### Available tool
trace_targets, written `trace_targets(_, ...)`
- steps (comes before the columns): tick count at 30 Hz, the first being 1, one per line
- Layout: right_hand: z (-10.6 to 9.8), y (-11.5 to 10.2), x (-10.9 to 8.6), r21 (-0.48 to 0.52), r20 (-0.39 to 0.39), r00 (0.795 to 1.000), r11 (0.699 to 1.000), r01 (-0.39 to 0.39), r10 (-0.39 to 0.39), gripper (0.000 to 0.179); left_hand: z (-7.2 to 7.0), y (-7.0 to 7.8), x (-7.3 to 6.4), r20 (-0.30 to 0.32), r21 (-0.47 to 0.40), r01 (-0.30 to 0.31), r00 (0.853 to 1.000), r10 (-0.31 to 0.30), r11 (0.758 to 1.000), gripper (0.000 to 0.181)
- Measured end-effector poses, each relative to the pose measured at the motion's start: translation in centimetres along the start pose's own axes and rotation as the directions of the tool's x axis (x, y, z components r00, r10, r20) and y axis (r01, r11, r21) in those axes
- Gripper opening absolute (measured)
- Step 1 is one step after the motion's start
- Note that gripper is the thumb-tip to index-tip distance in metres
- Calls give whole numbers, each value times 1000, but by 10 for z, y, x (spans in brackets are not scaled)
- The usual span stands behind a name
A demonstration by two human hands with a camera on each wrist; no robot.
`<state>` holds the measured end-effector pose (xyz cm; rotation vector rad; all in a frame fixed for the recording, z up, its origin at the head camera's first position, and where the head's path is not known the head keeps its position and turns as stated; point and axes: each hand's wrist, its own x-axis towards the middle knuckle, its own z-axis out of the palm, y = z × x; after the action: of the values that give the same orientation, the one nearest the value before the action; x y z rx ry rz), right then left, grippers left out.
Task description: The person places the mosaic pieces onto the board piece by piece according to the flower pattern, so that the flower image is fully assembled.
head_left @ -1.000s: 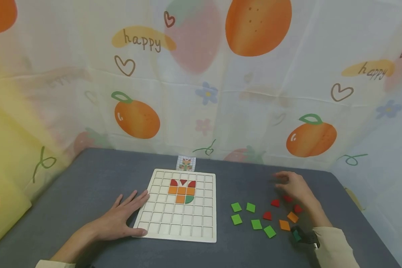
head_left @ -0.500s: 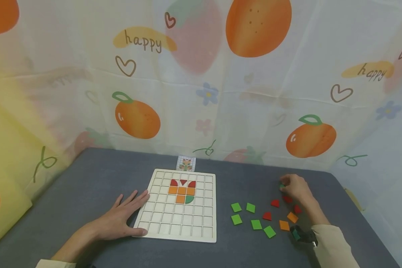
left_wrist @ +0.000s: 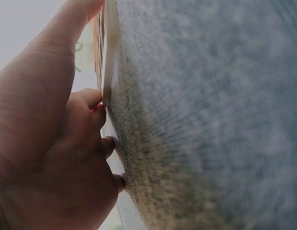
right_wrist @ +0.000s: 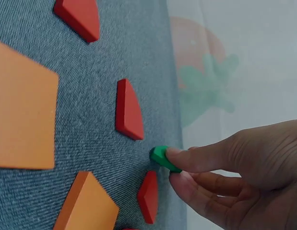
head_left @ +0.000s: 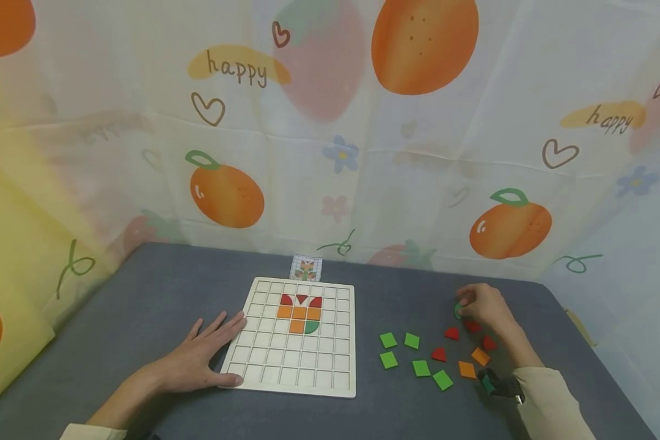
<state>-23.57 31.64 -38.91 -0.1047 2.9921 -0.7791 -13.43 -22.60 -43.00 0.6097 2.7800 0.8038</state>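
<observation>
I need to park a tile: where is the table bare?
The table is bare past the light green squares, between the white board and right hand, and left of the board, beyond the left hand. Crowded: red pieces and orange squares, near the right hand.

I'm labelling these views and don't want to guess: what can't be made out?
Head: fine details of the picture card, too small.
Left wrist: the squares of the board, seen almost edge-on.
Right wrist: part of the green piece, covered by the right hand.
Right wrist: the rest of the leftmost orange piece, cut off by the left edge.
</observation>
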Motion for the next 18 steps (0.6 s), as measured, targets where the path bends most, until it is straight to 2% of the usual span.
trace_targets(8, 1, -11, 0, 22, 5, 999, 999, 50, -50, 35, 1, 0, 0, 2, -2, -7, 1000, 7, 1000, 104)
trace_targets(18, 14, -42, 3, 29, -34, 982, 982, 189, -188, 34, 0, 0, 1, 13, 4, 14, 1000, -14, 1000, 106)
